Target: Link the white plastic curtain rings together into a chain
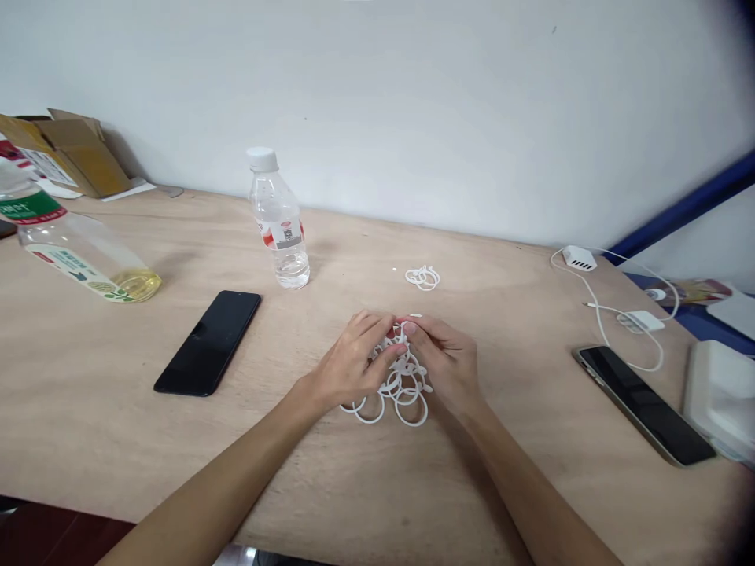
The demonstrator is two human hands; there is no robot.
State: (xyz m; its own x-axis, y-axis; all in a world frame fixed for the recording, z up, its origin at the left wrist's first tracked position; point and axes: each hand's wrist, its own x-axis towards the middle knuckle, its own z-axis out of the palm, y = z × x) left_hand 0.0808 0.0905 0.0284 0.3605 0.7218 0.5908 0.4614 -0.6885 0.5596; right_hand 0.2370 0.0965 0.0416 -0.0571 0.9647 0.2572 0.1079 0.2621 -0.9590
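Note:
My left hand [354,358] and my right hand [449,358] meet above a pile of thin white plastic rings [411,410] on the wooden table. Both hands are closed, thumbs against fingers, pinching a white ring [403,333] from the pile between them. Small tabs stick out from some of the rings. My fingers hide part of the pile and the exact grip. Farther back lies a small separate group of white rings [422,277], with a tiny white bit [395,270] left of it.
Left of my hands lie a black phone [209,343] and an upright water bottle [279,224]. Farther left are a tilted-looking oil bottle [82,251] and an open cardboard box [88,157]. On the right are another phone [646,405], a charger with white cable [640,321] and a white box [723,393].

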